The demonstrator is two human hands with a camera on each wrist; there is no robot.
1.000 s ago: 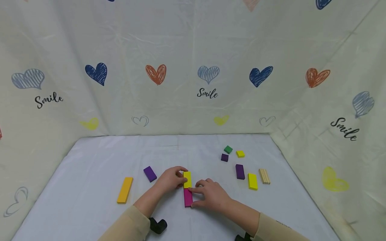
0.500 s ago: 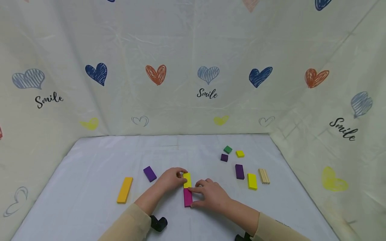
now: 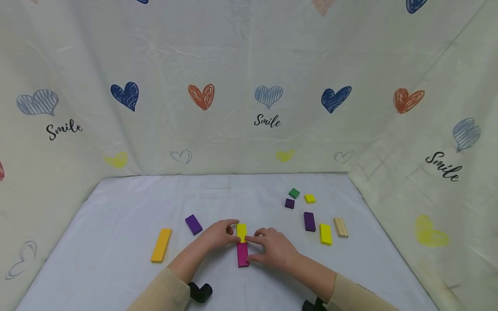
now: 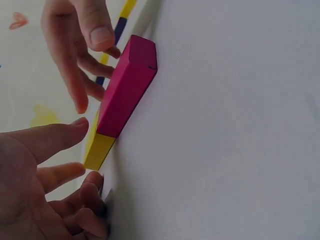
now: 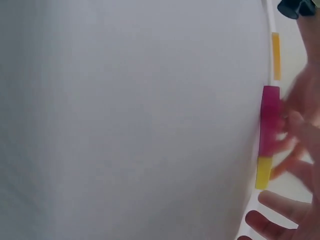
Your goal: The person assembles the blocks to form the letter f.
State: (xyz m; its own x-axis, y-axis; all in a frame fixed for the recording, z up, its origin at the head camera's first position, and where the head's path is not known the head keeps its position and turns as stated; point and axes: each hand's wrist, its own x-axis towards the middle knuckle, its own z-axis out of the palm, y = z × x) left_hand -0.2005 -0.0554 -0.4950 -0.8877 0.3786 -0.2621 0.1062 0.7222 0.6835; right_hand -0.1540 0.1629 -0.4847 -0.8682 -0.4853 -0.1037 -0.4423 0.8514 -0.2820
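A yellow block and a magenta block lie end to end in one line on the white cloth, the yellow one farther away. My left hand is beside them on the left, its index fingertip by the yellow block's far end and its thumb close to the seam. On the right, my right hand has its index fingertip at the yellow block and its thumb at the magenta block's side. In the left wrist view, neither hand wraps the magenta block. Motion blurs the far hand in the right wrist view.
Left of the pair lie an orange block and a purple block. To the right are a dark purple block, a yellow block, pale wooden sticks and small green, purple and yellow pieces.
My left hand has loosened from the yellow block, its thumb sliding nearer the seam. The right index finger has shifted slightly away from me, off the magenta block. Both blocks look almost unmoved.
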